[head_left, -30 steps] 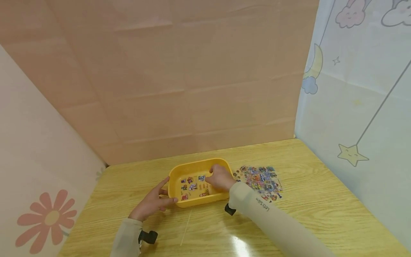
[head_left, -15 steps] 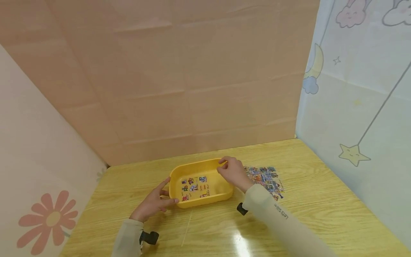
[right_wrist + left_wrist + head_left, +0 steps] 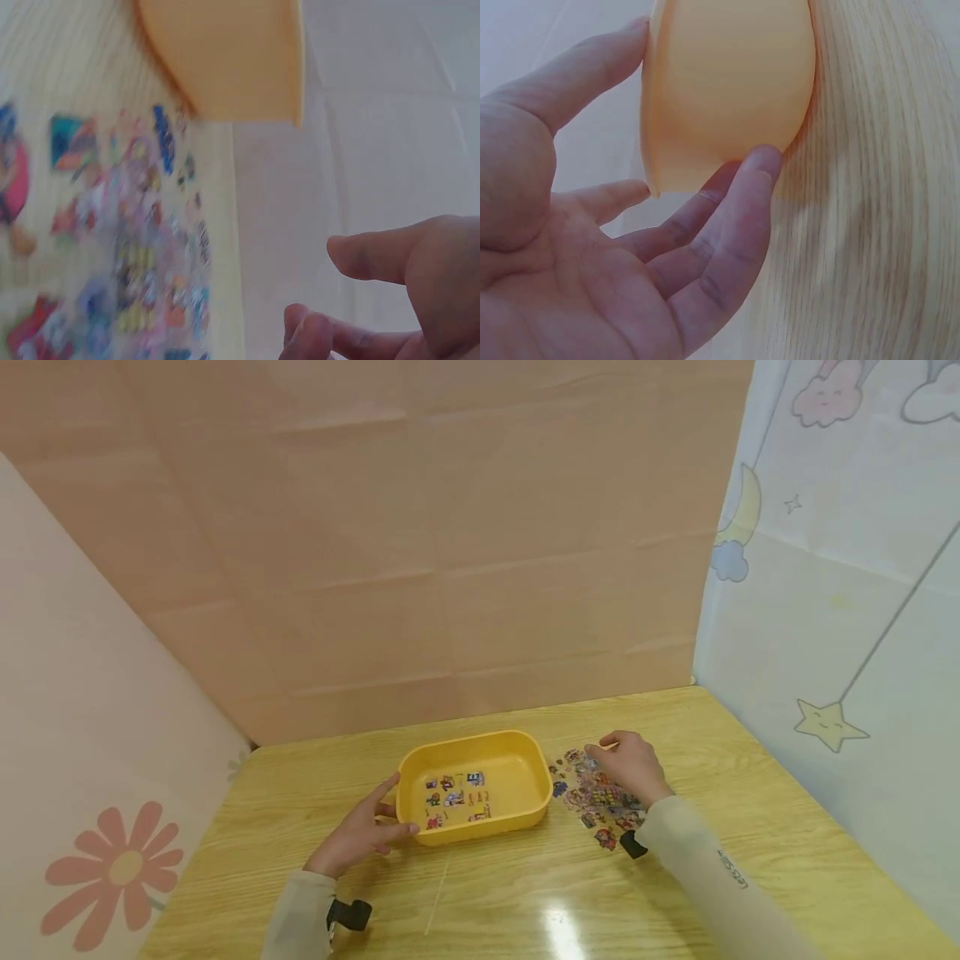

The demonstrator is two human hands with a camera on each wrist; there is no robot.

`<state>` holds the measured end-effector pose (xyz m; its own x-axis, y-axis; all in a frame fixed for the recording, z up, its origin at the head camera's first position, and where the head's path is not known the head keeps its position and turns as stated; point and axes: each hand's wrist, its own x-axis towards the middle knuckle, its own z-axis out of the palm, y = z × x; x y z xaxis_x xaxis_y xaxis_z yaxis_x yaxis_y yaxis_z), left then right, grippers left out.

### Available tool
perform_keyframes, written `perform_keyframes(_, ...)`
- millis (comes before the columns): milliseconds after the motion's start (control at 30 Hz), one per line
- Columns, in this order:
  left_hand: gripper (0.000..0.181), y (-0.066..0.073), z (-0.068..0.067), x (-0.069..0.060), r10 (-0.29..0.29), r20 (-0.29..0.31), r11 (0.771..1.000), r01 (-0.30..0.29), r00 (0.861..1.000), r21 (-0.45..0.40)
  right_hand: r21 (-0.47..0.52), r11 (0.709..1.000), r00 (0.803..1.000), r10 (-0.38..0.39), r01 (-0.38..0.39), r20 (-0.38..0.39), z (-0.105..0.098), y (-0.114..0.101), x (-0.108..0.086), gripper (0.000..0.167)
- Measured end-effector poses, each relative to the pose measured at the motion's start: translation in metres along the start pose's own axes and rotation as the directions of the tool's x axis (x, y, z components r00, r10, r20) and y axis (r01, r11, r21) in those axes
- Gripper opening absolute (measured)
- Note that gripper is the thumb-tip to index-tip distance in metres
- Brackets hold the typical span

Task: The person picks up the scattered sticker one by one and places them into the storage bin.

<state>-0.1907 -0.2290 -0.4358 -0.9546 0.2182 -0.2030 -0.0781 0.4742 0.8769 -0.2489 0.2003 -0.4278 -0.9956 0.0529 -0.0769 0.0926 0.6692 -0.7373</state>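
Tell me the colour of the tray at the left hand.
The tray is yellow; the head view shows it best.

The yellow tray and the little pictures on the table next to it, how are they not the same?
The yellow tray is one plain colour; the little pictures are many colours. The tray has raised walls, while the pictures lie flat. The left hand holds one end of the tray, but the right hand hides some of the pictures in the head view. Both are on the wooden table.
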Motion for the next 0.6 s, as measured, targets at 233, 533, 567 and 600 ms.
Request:
perform_keyframes(233,0.097,0.001,0.0,-0.001,0.006,0.021,1.0,-0.006,1.0,-0.017,-0.148,0.988,0.998,0.05,-0.045,0.025,-0.014,0.029,-0.003,0.076)
perform_keyframes(533,0.097,-0.003,-0.002,0.001,-0.001,0.029,1.0,0.001,1.0,-0.019,-0.396,0.914,0.985,0.137,-0.083,0.109,-0.016,0.04,-0.005,0.089)
perform_keyframes(567,0.097,-0.003,-0.002,0.001,0.0,0.03,1.0,0.001,1.0,-0.016,-0.401,0.912,0.984,0.139,-0.084,0.11,-0.015,0.04,-0.005,0.092)
perform_keyframes(600,0.097,-0.003,-0.002,0.002,0.002,0.031,1.0,-0.001,1.0,-0.013,-0.407,0.91,0.984,0.14,-0.085,0.107,-0.014,0.04,-0.004,0.094)
